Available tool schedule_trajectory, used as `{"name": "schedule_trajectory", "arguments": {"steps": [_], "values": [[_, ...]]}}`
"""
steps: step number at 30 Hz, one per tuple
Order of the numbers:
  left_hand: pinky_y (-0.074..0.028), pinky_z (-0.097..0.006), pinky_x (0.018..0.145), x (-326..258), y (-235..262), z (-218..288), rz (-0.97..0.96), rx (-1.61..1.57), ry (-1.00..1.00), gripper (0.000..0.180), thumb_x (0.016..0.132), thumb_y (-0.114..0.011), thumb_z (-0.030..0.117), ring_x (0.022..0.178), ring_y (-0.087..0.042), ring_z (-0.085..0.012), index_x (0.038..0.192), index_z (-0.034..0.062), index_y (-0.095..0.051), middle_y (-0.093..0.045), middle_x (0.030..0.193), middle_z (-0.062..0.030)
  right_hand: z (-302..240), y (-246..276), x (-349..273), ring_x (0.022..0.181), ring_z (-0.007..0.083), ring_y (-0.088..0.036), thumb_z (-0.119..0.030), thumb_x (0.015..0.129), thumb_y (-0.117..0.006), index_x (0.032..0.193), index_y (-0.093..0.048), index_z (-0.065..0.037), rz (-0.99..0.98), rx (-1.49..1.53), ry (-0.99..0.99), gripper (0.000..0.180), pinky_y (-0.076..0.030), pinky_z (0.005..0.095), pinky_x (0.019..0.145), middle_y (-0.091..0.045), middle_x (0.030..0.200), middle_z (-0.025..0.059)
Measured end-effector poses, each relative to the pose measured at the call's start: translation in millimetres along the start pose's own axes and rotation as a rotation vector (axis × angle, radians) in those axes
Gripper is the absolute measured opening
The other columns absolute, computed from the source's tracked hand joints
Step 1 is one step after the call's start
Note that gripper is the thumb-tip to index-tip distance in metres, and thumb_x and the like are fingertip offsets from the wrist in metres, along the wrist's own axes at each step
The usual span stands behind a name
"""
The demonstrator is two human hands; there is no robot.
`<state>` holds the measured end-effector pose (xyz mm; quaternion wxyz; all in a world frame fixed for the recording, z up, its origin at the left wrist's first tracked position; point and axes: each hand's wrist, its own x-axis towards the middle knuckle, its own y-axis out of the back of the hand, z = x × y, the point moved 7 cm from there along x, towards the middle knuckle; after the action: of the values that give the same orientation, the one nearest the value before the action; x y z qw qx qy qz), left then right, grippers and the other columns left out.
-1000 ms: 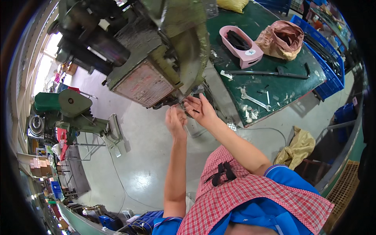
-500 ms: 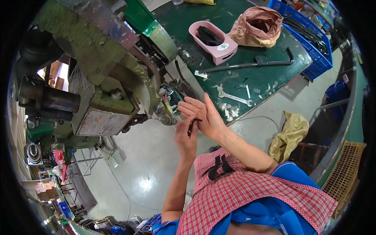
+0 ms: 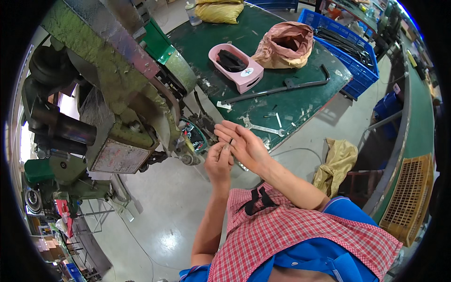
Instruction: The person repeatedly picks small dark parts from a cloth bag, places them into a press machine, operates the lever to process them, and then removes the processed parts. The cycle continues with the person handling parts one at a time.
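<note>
My left hand [image 3: 219, 162] is closed in a pinch, its fingertips against the palm of my right hand [image 3: 246, 149]. A small dark pin-like piece [image 3: 230, 141] sticks up from the left fingertips and lies across the right palm. The fingers of my right hand are stretched out, palm turned up. Just left of both hands is the machine's worn metal head [image 3: 127, 150]. Beyond it a round green-rimmed container [image 3: 203, 141] of small parts is partly hidden behind machine parts.
On the green table [image 3: 300, 110] are an open-ended wrench [image 3: 264, 128], a bent black bar [image 3: 277, 89], a pink scoop-shaped tray [image 3: 244, 81] holding something black, and an open sack [image 3: 282, 47]. A blue crate [image 3: 352, 77] stands beyond. A yellowish sack [image 3: 336, 164] lies on the floor.
The view has shifted, so the table sits further left and lower. My left fingers have drawn closer together, and the dark piece now stands out above them.
</note>
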<state>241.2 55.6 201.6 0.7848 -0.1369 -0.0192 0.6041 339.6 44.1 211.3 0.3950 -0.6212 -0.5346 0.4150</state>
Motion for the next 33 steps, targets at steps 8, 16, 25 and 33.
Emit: {"name": "schedule_trajectory", "arguments": {"steps": [8,16,25,33], "values": [[-0.032,-0.016,0.044,-4.6,-23.9,-26.3,-0.102,-0.662,0.479,0.011,0.094,-0.049,0.017,0.060,-0.045,-0.0022,0.096,0.0078,-0.054,-0.053,0.078,0.0024,-15.8,11.8,-21.9,0.071,0.0058,-0.056,-0.012,0.092,-0.051,0.110,-0.060,0.003,0.097,-0.671,0.120,0.025,-0.047,0.0201,0.068,-0.063,0.089,0.0021],[-0.031,-0.017,0.044,-14.9,-41.3,-9.3,-0.139,-0.592,0.498,0.012,0.095,-0.048,0.019,0.057,-0.041,-0.0023,0.101,0.0092,-0.052,-0.049,0.078,0.0035,-30.8,5.2,-23.2,0.069,0.0051,-0.054,-0.015,0.090,-0.057,0.100,-0.064,0.000,0.118,-0.619,0.097,0.020,-0.046,0.0208,0.063,-0.062,0.081,0.0008],[-0.035,-0.018,0.050,-11.4,-33.6,29.9,0.051,0.022,0.022,0.012,0.089,-0.052,0.010,0.057,-0.043,-0.0030,0.095,0.0031,-0.059,-0.051,0.069,0.0024,-48.5,-4.2,-29.1,0.085,0.0093,-0.055,-0.007,0.086,-0.061,0.093,-0.061,0.000,0.042,-0.718,0.246,0.011,-0.046,0.0235,0.076,-0.060,0.101,0.0042],[-0.037,-0.016,0.058,-2.7,-54.1,59.8,-0.025,0.219,-0.346,0.015,0.085,-0.057,0.006,0.066,-0.044,-0.0028,0.099,0.0000,-0.060,-0.053,0.083,0.0016,-70.8,-9.2,-27.3,0.088,0.0105,-0.055,-0.004,0.082,-0.062,0.093,-0.061,0.000,0.028,-1.122,0.396,0.012,-0.046,0.0238,0.075,-0.059,0.102,0.0068]]}}
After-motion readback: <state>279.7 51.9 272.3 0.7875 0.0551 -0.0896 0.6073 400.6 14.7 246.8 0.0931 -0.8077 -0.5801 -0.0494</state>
